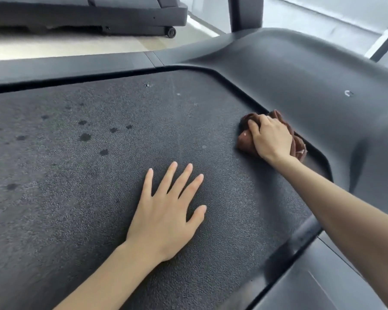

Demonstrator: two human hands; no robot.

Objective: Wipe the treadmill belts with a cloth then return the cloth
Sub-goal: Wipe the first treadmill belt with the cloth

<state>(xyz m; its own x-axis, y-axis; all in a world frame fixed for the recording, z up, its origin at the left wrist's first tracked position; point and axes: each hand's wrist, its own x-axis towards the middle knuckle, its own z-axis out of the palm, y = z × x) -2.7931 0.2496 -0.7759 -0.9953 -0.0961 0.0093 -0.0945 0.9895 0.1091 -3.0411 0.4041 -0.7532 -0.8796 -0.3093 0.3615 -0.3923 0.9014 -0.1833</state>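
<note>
Nearest the camera, the left hand (166,211) lies flat on the treadmill belt (54,198), its fingers (184,175) straight and spread, holding nothing. It looks like a brace for the lean, and it does best staying planted there, out of the wiping path.

Further out to the left, a scatter of dark wet-looking spots (85,137) marks the belt, and a few pale specks sit nearer the far edge. These seem to be the work left to do on this belt.

Beyond and to the right, the right hand (270,137) presses a bunched brown cloth (244,144) onto the belt, right where the belt meets the curved lip of the motor hood (300,74). Its fingers (253,127) are curled over the wad, clamped on it. From this corner the sensible stroke is probably a long, firm sweep leftward across the full width, overlapping each pass and working toward the spots. Opening the cloth flatter would likely cover more surface; as a tight ball it may smear the drops rather than lift them.

Farthest off, a second treadmill (87,16) stands on the pale floor, most likely next in line
</note>
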